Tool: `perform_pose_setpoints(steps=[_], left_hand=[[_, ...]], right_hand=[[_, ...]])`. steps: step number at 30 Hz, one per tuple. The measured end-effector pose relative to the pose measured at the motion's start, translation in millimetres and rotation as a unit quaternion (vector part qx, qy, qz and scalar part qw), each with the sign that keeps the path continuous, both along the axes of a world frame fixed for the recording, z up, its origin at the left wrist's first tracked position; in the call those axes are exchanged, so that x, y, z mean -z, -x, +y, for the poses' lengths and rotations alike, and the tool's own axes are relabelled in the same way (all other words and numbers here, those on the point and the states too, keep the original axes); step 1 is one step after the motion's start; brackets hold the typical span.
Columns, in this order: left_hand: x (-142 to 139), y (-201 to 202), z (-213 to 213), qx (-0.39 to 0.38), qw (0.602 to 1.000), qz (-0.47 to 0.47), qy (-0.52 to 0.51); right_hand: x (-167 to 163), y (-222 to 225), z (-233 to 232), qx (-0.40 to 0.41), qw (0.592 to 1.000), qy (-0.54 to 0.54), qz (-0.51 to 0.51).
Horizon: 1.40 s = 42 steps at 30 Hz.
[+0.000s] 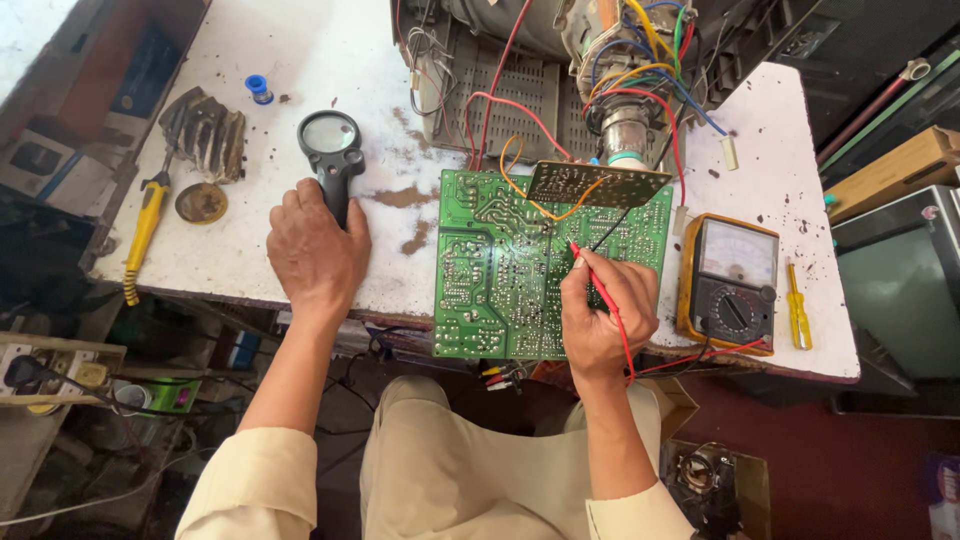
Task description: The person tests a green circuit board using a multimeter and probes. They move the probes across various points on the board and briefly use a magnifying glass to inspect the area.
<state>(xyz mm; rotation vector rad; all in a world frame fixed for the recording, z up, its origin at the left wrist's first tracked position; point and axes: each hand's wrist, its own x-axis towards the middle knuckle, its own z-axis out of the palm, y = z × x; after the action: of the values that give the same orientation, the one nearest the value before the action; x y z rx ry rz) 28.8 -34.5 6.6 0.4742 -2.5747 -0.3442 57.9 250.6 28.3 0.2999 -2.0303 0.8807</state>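
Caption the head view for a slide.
Right hand presses red probe onto green circuit board; left hand grips black magnifying glass; yellow analogue multimeter alongside.

Pale meter dial (738, 252), right of board

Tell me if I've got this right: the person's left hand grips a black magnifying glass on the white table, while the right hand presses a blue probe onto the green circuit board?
Not quite. In the head view, the probe in the right hand is red, not blue. The rest holds: the left hand grips the black magnifying glass on the white table, and the probe touches the green circuit board.
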Motion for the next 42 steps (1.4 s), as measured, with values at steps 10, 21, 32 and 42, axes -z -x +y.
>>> perform_pose_setpoints(steps=[10,21,32,42], left_hand=[[0.7,1.2,-0.3,0.001,1.000,-0.002,-0.006],[-1.5,1.6,-0.8,0.003,1.000,-0.004,-0.010],[2.0,1.4,-0.5,0.004,1.000,0.001,-0.011],[3.9,2.2,-1.5,0.004,1.000,0.005,-0.003]], right_hand=[[0.5,-0.8,4.1,-0.004,1.000,0.003,0.005],[1.6,-8.5,5.1,0.004,1.000,0.009,0.002],[5.4,-12.9,7.0,-0.006,1.000,0.013,-0.005],[4.1,-15.1,1.8,-0.020,1.000,0.005,-0.011]])
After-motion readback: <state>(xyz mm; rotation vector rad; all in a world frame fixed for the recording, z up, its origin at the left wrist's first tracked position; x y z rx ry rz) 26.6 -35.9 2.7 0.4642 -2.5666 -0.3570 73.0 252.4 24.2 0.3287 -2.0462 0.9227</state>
